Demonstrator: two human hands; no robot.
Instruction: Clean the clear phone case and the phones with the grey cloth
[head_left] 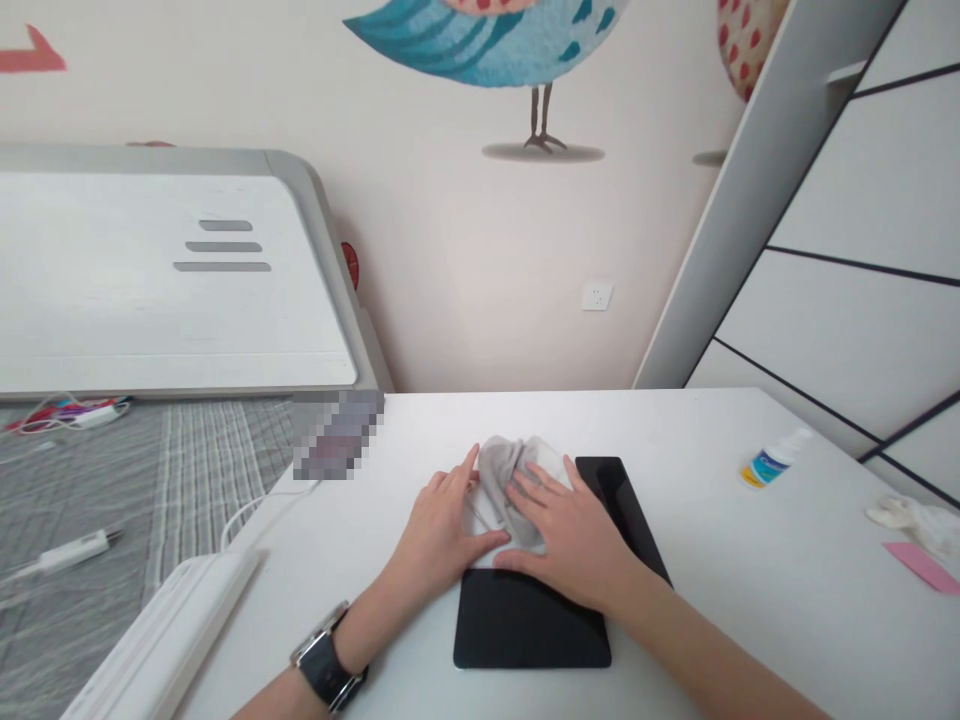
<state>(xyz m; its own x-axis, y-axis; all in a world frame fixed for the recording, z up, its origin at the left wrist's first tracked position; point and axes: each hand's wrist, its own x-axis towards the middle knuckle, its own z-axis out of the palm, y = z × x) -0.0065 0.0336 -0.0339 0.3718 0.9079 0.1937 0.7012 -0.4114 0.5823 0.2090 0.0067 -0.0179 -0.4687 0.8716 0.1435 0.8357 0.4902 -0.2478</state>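
A crumpled grey cloth (501, 475) lies between my two hands on the white table. My right hand (574, 530) rests on the cloth with its fingers spread. At the cloth's left edge is my left hand (446, 525), its thumb stretched to the right and its fingers apart; some fingertips are partly hidden. Under the right hand and forearm lies a flat black tablet-like thing (532, 625). Its front part and a black strip on the right show; cloth and hands cover the middle, so I cannot tell whether they are one piece.
A small white bottle with a blue and yellow label (772, 462) lies on the table's right, near a pink piece (921, 567) and a crumpled white tissue (919, 520). A long white box-like object (172, 625) and a cable (251, 505) are at left. A pixelated item (337, 435) sits behind.
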